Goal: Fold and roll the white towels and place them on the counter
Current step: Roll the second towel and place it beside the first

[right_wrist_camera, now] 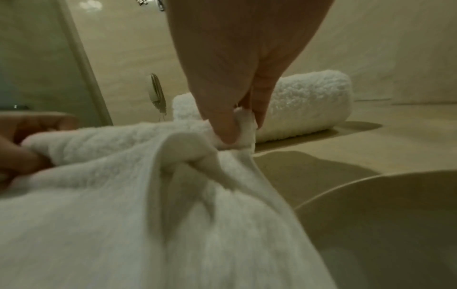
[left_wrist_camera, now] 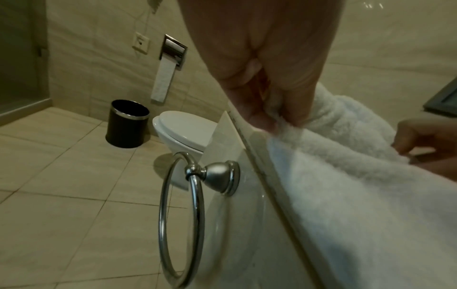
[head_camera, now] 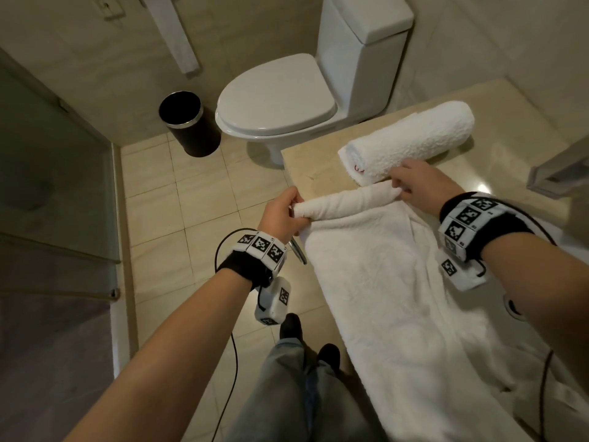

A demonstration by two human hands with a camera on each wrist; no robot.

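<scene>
Bathroom counter (head_camera: 516, 100), beige stone, carries a finished rolled towel (head_camera: 411, 140) at its far end. Just in front of it, a second towel (head_camera: 398, 282) lies flat, far edge rolled up. Left hand (head_camera: 282, 215) and right hand (head_camera: 417, 183) each pinch one end of that roll.

Right hand (right_wrist_camera: 230, 109) pinching white towel (right_wrist_camera: 138, 195) (partly rolled), finished rolled towel (right_wrist_camera: 306, 105) behind on counter (right_wrist_camera: 408, 136)

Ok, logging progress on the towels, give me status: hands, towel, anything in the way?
Left hand and right hand each grip one end of the half-rolled towel. Finished roll sits just beyond on the counter, close ahead.
</scene>
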